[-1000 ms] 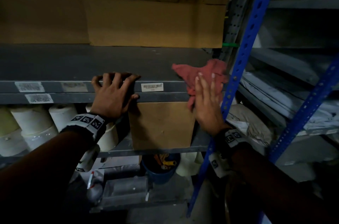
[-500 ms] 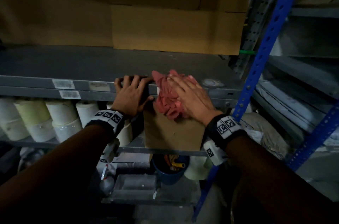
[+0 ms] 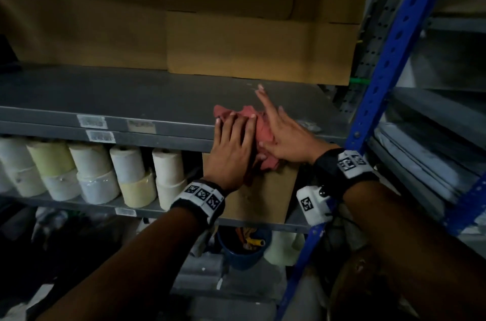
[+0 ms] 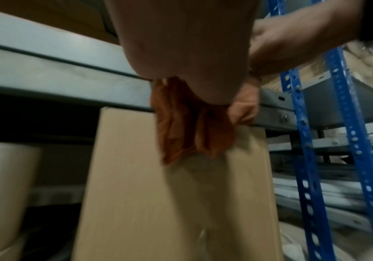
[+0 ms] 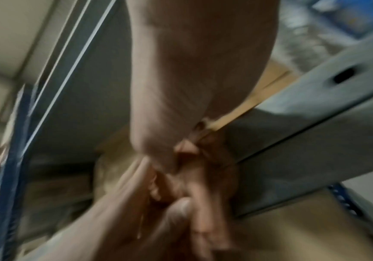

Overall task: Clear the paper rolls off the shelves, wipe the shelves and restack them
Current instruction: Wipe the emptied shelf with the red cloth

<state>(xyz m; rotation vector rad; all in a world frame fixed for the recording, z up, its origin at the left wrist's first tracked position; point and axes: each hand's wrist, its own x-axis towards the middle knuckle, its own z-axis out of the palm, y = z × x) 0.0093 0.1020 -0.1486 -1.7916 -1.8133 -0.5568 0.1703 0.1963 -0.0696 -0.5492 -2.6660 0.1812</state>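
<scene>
upper shelf [image 3: 131,94] bare, grey metal | red rag [image 3: 265,131] bunched at its front edge, one end hanging over the lip onto cardboard box [image 3: 260,197] | left hand [image 3: 231,152] flat on rag, fingers straight | right hand [image 3: 286,139] flat on rag, fingers extended | paper rolls [image 3: 86,173] stacked on shelf below, left of box

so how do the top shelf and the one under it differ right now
The top shelf has a bare grey surface at the front, with cardboard only along the back; the lower shelf is packed with paper rolls and a box. A red rag drapes over the top shelf's edge, none on the lower. Both are grey metal with labels.
</scene>
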